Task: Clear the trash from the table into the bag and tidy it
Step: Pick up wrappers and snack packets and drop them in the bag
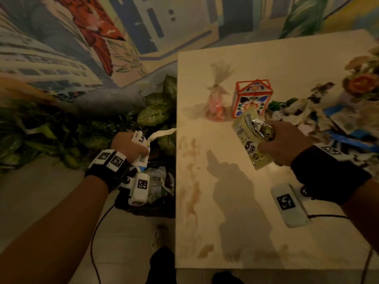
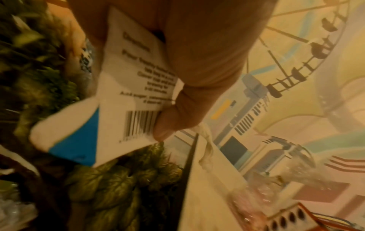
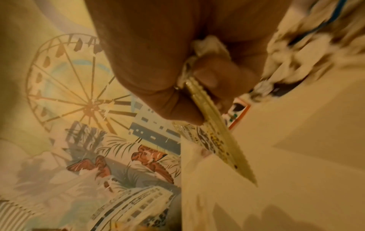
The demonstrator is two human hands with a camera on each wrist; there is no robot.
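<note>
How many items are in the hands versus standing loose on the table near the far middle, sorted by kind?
Held wrappers and cartons: 2, white and blue carton in left hand, yellow snack wrapper in right hand
Clear tied gift pouches on table: 1, pink-filled pouch
Patterned boxes: 1, red-edged box
Total: 4

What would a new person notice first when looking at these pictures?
Probably the two hands, each holding trash: the left hand grips a white and blue packet beside the table, above the dark bag on the floor, and the right hand holds a yellow wrapper over the table. Behind it stands a bright red patterned box.
</note>
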